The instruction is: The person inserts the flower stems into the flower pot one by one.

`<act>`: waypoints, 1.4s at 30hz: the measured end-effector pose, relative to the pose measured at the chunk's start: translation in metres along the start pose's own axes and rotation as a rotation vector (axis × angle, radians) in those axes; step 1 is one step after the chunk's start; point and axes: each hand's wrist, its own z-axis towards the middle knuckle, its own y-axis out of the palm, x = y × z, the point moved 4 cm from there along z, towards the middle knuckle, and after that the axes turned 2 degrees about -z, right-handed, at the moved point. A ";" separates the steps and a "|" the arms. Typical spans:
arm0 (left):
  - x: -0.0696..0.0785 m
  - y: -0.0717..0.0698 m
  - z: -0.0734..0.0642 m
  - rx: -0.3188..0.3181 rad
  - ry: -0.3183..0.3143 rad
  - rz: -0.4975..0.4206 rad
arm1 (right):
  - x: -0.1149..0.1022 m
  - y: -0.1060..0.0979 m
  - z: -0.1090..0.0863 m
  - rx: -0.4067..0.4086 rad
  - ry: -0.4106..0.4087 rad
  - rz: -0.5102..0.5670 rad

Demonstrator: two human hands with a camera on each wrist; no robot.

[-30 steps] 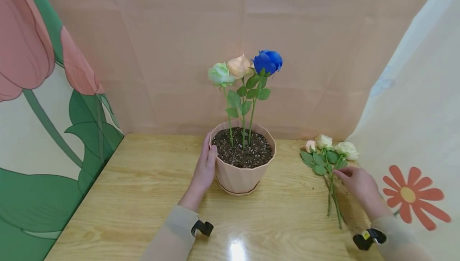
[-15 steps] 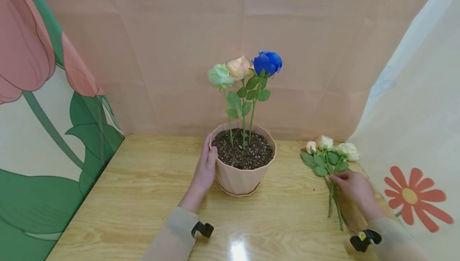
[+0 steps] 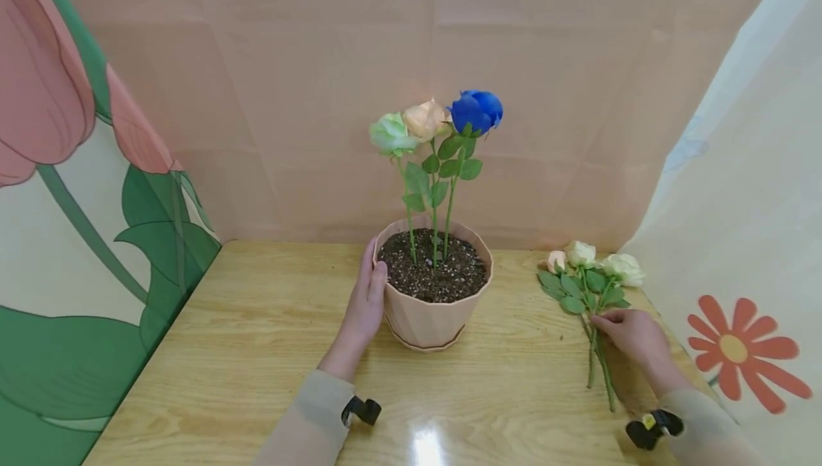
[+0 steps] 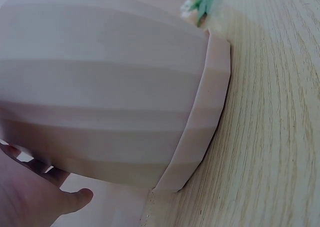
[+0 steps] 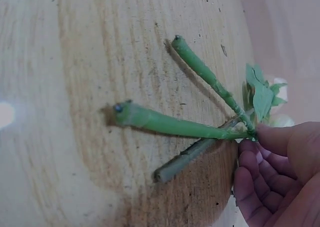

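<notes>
In the head view, a pale pink flowerpot (image 3: 420, 320) full of dark soil (image 3: 433, 284) stands mid-table. Three roses grow upright from it: a pale green rose (image 3: 393, 134), a peach rose (image 3: 424, 120) and a blue rose (image 3: 477, 110). My left hand (image 3: 364, 302) rests along the pot's left side, its fingers extended and thumb near the rim. At the right, my right hand (image 3: 636, 337) pinches a rose stem between thumb and forefinger. Cut green stems (image 5: 175, 126) and a brownish stem (image 5: 182, 159) cross at those fingertips in the right wrist view.
White roses (image 3: 621, 270) and a small pink rose (image 3: 556, 261) lie at the right of the wooden table (image 3: 276, 323). A pinkish cloth backdrop (image 3: 321, 95) hangs behind. Flower-printed sheets (image 3: 732, 237) flank both sides.
My right hand has shifted slightly left and down along the stems, then stayed almost still. The left hand and the pot keep their places.
</notes>
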 end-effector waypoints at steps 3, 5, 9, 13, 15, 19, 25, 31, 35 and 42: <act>-0.001 0.000 0.000 -0.002 0.004 0.006 | -0.001 -0.001 -0.001 -0.017 0.004 0.011; -0.001 0.000 0.000 -0.003 0.005 0.007 | -0.002 -0.002 -0.001 -0.033 0.003 0.017; -0.001 0.002 -0.001 0.000 0.005 -0.007 | -0.003 -0.003 -0.004 -0.050 -0.004 0.031; -0.001 0.003 -0.002 0.003 0.001 -0.024 | -0.004 -0.004 -0.006 -0.059 0.006 0.049; -0.001 0.003 -0.002 0.003 -0.001 -0.026 | -0.004 -0.004 -0.007 -0.065 0.020 0.067; -0.001 0.002 -0.001 -0.003 0.001 -0.018 | -0.003 -0.005 -0.009 -0.057 0.060 0.106; 0.000 0.001 -0.001 0.001 0.000 -0.010 | -0.004 -0.010 -0.013 -0.026 0.068 0.162; 0.001 0.001 -0.001 0.004 0.001 -0.025 | -0.016 -0.020 -0.019 0.027 0.042 0.169; 0.001 0.000 -0.001 -0.007 0.008 -0.026 | -0.029 -0.029 -0.022 0.069 0.038 0.166; 0.002 0.000 -0.001 -0.014 0.007 -0.007 | -0.052 -0.039 -0.028 0.159 -0.009 0.177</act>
